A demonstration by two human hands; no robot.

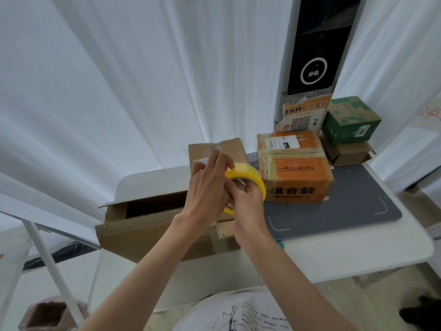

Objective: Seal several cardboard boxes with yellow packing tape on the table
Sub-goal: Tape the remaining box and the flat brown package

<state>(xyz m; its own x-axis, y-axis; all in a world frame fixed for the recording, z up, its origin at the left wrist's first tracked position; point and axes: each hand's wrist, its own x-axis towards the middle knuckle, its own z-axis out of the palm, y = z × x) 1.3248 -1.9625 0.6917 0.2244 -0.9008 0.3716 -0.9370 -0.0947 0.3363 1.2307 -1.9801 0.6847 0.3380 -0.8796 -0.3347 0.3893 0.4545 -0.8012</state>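
A roll of yellow packing tape (pixel 250 176) is held up above the table between both hands. My right hand (pixel 245 199) grips the roll with fingers through its core. My left hand (pixel 210 185) has its fingertips on the roll's outer rim. Below the hands lies a large brown cardboard box (pixel 143 225) with its top flaps open, at the table's left front. A plain brown box (pixel 229 151) stands behind the hands. An orange-and-brown box (pixel 298 170) with old tape on it sits to the right.
A grey mat (pixel 353 211) covers the white table (pixel 358 259) on the right. A green box (pixel 350 120) is stacked on a small brown box (pixel 348 154) at the back right, beside a tall kiosk (pixel 315 56). White curtains hang behind. A pink bin (pixel 50 314) stands at lower left.
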